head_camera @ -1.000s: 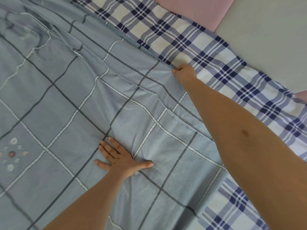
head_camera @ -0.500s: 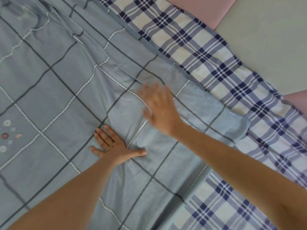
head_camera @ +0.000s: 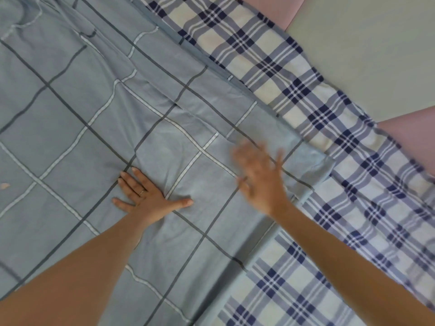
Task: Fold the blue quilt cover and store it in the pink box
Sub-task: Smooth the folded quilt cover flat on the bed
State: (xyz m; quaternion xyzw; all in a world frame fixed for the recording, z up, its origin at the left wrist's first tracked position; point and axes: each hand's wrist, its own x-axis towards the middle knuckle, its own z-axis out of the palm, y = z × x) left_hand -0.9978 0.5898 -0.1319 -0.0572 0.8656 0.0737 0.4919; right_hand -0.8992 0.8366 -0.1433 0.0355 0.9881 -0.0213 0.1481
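The blue quilt cover (head_camera: 98, 118), light blue with dark and white grid lines, lies spread flat over most of the view. Its right edge runs diagonally, with a corner (head_camera: 313, 165) at the right. My left hand (head_camera: 148, 196) lies flat on the cover with fingers spread, a ring on one finger. My right hand (head_camera: 261, 175) is blurred with motion, fingers straight and spread, on or just over the cover near its right corner. No pink box is in view.
Under the cover lies a white and navy plaid sheet (head_camera: 317, 114), showing along the right and bottom right. Beyond it are pink panels (head_camera: 407, 135) and a pale grey-green surface (head_camera: 367, 55) at the top right.
My right hand let go of the cover's edge, opened, and swept back and rightward across the cover. My left hand stayed pressed flat. The view shifted towards the cover's right corner.
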